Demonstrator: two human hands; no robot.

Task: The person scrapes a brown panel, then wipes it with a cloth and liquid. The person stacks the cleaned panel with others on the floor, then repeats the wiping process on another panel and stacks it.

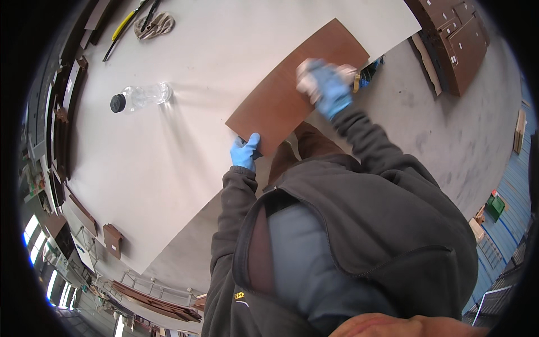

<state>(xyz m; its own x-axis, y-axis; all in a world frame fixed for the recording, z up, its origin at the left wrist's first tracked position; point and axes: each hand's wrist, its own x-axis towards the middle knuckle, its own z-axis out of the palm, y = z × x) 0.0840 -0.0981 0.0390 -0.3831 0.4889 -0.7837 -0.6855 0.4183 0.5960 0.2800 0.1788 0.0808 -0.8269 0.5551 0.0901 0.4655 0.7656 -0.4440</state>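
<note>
A brown rectangular panel (275,98) lies slantwise in front of me, its near edge by my legs. My left hand (244,153), in a blue glove, grips the panel's near left corner, thumb on top and something dark beneath it. On the right half of the panel, my right hand (332,90), also gloved in blue, presses a whitish cloth (306,78). Motion smears the right hand and the cloth, so its fingers are hard to make out.
A clear bottle with a black cap (118,103) lies on the white table (123,168). Beyond it are a yellow-and-black tool (123,23) and a crumpled rag (160,26). Brown panels line the left side; brown stacked pieces (463,50) stand far right.
</note>
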